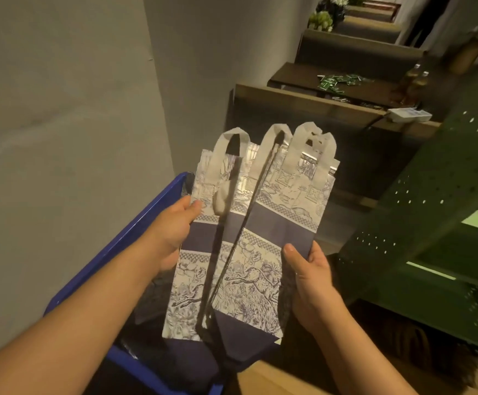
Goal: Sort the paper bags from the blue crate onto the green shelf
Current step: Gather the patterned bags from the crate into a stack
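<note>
Holding two flat paper bags, left hand and right hand pinching opposite edges above the blue crate. We square them before the green shelf.

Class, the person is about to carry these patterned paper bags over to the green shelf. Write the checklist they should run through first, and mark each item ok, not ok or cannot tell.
1. Left hand grips the left edge of the paper bags: ok.
2. Right hand grips their right edge: ok.
3. Bags lifted above the blue crate: ok.
4. Bags squared into one neat stack: not ok, they fan apart.
5. Free space on the green shelf: cannot tell, its levels are mostly out of view.
6. Crate emptied: cannot tell, its inside is dark.
</note>
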The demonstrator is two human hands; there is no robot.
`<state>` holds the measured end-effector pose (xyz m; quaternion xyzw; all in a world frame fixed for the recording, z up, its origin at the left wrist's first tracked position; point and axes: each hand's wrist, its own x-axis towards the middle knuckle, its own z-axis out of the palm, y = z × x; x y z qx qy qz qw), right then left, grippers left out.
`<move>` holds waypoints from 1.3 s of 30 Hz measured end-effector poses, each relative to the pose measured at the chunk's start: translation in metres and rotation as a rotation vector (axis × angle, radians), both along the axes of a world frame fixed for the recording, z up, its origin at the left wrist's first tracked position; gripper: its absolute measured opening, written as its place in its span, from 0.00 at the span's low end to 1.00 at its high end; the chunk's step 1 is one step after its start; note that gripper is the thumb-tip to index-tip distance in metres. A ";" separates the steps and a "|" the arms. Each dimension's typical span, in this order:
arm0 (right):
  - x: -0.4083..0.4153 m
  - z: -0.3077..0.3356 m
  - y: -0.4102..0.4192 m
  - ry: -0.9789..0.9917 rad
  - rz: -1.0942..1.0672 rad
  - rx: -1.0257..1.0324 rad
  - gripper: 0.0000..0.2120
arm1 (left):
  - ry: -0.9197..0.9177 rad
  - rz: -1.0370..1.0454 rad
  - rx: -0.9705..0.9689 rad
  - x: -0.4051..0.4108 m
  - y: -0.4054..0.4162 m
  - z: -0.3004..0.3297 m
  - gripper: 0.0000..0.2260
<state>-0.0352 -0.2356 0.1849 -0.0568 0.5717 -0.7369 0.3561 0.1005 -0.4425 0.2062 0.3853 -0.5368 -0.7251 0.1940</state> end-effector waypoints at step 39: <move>0.019 -0.010 0.007 0.046 0.258 0.054 0.15 | 0.131 -0.048 -0.012 -0.010 0.067 -0.041 0.44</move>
